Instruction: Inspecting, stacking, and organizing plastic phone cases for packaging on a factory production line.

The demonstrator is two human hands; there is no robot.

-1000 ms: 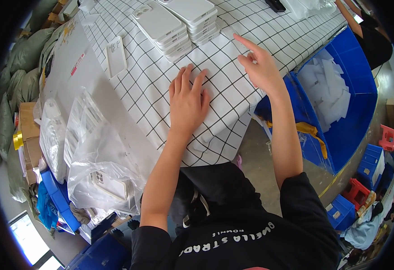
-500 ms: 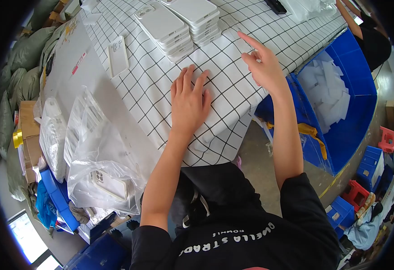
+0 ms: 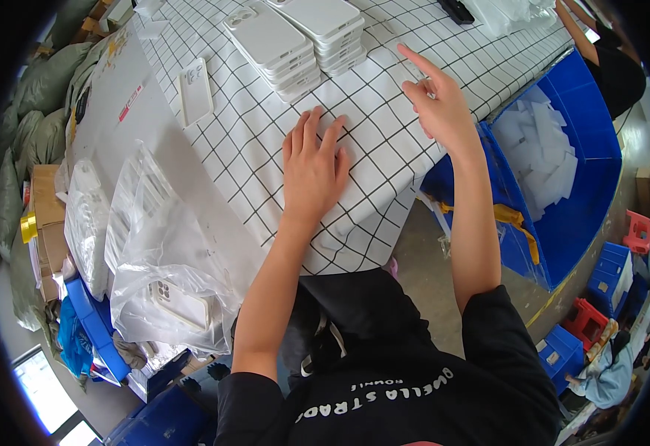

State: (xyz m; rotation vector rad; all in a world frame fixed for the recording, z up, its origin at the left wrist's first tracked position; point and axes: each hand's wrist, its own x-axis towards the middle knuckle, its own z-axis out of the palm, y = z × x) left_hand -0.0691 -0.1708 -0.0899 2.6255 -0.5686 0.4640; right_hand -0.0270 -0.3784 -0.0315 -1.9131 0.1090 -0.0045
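My left hand [image 3: 314,175] rests palm down on the checked tablecloth [image 3: 250,149], its fingers spread and holding nothing. Off to the right, my right hand [image 3: 442,104] hovers over the cloth with the index finger stretched out, the thumb apart and the other fingers curled; nothing shows in it. Beyond my left hand stand two piles of white phone cases, a left stack [image 3: 269,41] and a right stack [image 3: 321,22]. A single phone case [image 3: 195,93] lies apart at the left, with the cloth's pattern visible through its back.
Clear plastic bags [image 3: 154,253] with phone cases lie on the grey surface at left. A blue bin [image 3: 585,171] holding translucent white sheets [image 3: 537,149] stands right of the table. Plastic wrapping [image 3: 507,15] and a black object [image 3: 455,10] lie at the far right; another person [image 3: 615,70] is beyond.
My right hand has shifted slightly away from me and to the right, finger still stretched out. My left hand and the stacks look the same.
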